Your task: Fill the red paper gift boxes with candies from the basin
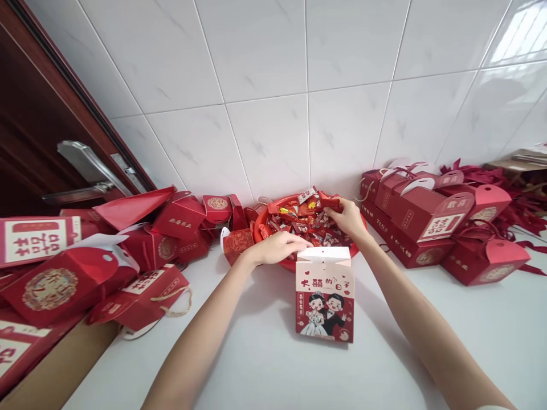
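Observation:
A red and cream paper candy box (325,302) with a cartoon bride and groom stands upright on the white table, its top flaps raised. Behind it sits a round red basin (258,228) heaped with wrapped candies (305,219). My right hand (347,219) is at the basin's right side, fingers closed on a red-wrapped candy (330,201). My left hand (277,247) lies over the basin's front rim, fingers stretched toward the box's top left corner. Its fingertips are close to the box and candies; whether they touch is unclear, and the thumb is partly hidden.
Red gift boxes (179,219) pile up on the left, some in a cardboard carton (64,364). More red boxes (431,213) are stacked at right, beside dark red ribbons (508,199). A tiled wall (265,142) rises behind; a door handle (85,171) is at far left.

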Motion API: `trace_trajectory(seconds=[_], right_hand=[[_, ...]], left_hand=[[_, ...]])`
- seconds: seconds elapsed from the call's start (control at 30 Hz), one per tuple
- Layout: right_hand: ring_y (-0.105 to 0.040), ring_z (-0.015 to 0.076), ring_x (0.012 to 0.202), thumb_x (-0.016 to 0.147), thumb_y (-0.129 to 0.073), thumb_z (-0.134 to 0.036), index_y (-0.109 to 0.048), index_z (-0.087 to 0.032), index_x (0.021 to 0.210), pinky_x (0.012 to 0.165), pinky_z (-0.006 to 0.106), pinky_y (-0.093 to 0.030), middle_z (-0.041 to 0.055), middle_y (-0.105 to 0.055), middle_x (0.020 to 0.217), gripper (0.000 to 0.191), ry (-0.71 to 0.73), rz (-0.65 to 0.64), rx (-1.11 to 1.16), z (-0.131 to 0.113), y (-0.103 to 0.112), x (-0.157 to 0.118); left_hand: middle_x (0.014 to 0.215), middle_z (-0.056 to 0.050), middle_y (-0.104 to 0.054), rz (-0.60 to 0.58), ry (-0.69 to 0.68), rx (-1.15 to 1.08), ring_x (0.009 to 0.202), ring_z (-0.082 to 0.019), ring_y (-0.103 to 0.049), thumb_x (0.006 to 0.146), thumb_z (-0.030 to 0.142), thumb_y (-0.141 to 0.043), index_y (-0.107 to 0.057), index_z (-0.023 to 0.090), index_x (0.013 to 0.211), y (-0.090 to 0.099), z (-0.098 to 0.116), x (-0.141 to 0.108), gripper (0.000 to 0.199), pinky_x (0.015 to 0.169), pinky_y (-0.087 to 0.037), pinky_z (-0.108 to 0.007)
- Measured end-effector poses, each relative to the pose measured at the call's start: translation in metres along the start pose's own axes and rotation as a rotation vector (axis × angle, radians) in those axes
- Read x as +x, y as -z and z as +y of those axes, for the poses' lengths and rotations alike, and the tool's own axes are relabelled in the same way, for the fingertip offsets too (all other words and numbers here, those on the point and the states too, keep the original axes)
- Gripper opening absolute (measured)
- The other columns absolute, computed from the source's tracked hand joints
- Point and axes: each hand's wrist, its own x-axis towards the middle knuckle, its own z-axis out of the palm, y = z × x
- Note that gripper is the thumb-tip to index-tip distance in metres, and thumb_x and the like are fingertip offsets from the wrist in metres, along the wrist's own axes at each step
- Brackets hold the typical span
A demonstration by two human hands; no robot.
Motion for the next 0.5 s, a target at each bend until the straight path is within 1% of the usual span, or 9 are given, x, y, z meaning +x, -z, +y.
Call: trace_trajectory(seconds=[0.07,0.1,0.13,0.2,0.27,0.3,0.37,0.43,0.5], right_hand=[[-0.070,0.0264,0.095,0.085,-0.061,-0.028,-0.068,-0.016,0.107,0.089,0.042,-0.054,0.0095,-0.075,0.103,0.027,0.005,0.013,0.084,0.004,-0.002,0.002],[-0.069,0.0271,0.102,0.083,-0.064,-0.030,-0.067,-0.016,0.113,0.094,0.044,-0.053,0.0101,-0.074,0.110,0.033,0.030,-0.010,0.107,0.006,-0.003,0.002],[-0.067,0.0279,0.109,0.081,-0.068,-0.031,-0.064,-0.017,0.120,0.098,0.045,-0.051,0.0111,-0.072,0.118,0.041,0.057,-0.052,0.121,0.007,-0.004,0.002],[-0.062,0.0291,0.122,0.077,-0.074,-0.030,-0.058,-0.017,0.132,0.104,0.045,-0.048,0.0138,-0.065,0.133,0.059,0.100,-0.180,0.127,0.007,-0.005,0.001],[-0.058,0.0298,0.128,0.076,-0.075,-0.028,-0.052,-0.016,0.140,0.107,0.044,-0.046,0.0159,-0.060,0.140,0.069,0.131,-0.300,0.102,0.005,-0.005,-0.001],[-0.058,0.0299,0.129,0.076,-0.074,-0.026,-0.051,-0.015,0.141,0.107,0.044,-0.046,0.0164,-0.060,0.140,0.069,0.148,-0.338,0.081,0.004,-0.006,-0.002],[-0.057,0.0302,0.130,0.076,-0.073,-0.024,-0.053,-0.014,0.139,0.110,0.044,-0.044,0.0165,-0.060,0.140,0.067,0.185,-0.361,0.026,0.001,-0.005,-0.004],[-0.057,0.0304,0.129,0.074,-0.072,-0.020,-0.056,-0.014,0.136,0.110,0.045,-0.043,0.0161,-0.061,0.139,0.064,0.210,-0.341,-0.010,0.000,-0.005,-0.005],[-0.060,0.0300,0.125,0.072,-0.069,-0.014,-0.058,-0.015,0.132,0.108,0.045,-0.046,0.0145,-0.063,0.136,0.061,0.220,-0.305,-0.012,0.001,-0.005,-0.004]], left_hand=[[0.105,-0.004,-0.079,-0.113,0.087,-0.096,0.097,-0.021,-0.073,0.091,0.031,-0.049,-0.079,0.024,0.106,0.004,0.000,0.011,0.034,0.082,-0.057,-0.030],[0.105,-0.004,-0.079,-0.127,0.111,-0.123,0.095,-0.020,-0.073,0.091,0.031,-0.049,-0.079,0.024,0.106,0.005,-0.001,0.015,0.035,0.078,-0.057,-0.029],[0.106,-0.004,-0.079,-0.113,0.122,-0.117,0.095,-0.021,-0.073,0.089,0.032,-0.050,-0.079,0.024,0.107,0.005,-0.002,0.017,0.035,0.075,-0.057,-0.029],[0.110,-0.006,-0.078,-0.046,0.098,-0.018,0.095,-0.022,-0.073,0.085,0.032,-0.057,-0.078,0.022,0.108,0.003,-0.005,0.019,0.033,0.074,-0.057,-0.029],[0.110,-0.007,-0.078,0.002,0.046,0.137,0.094,-0.023,-0.073,0.082,0.032,-0.064,-0.075,0.020,0.116,-0.002,-0.008,0.017,0.038,0.079,-0.056,-0.030],[0.111,-0.007,-0.078,0.009,0.019,0.216,0.096,-0.023,-0.073,0.081,0.032,-0.066,-0.072,0.021,0.122,-0.005,-0.008,0.016,0.043,0.083,-0.055,-0.031],[0.116,-0.007,-0.076,0.018,-0.014,0.341,0.103,-0.025,-0.072,0.083,0.035,-0.067,-0.065,0.022,0.133,-0.012,-0.006,0.015,0.051,0.091,-0.053,-0.033],[0.125,-0.009,-0.073,0.042,0.000,0.436,0.112,-0.028,-0.069,0.084,0.038,-0.067,-0.060,0.021,0.139,-0.018,-0.002,0.017,0.058,0.096,-0.052,-0.036],[0.132,-0.012,-0.069,0.054,0.028,0.523,0.118,-0.032,-0.065,0.083,0.037,-0.068,-0.056,0.019,0.142,-0.023,0.004,0.022,0.063,0.098,-0.051,-0.039]])
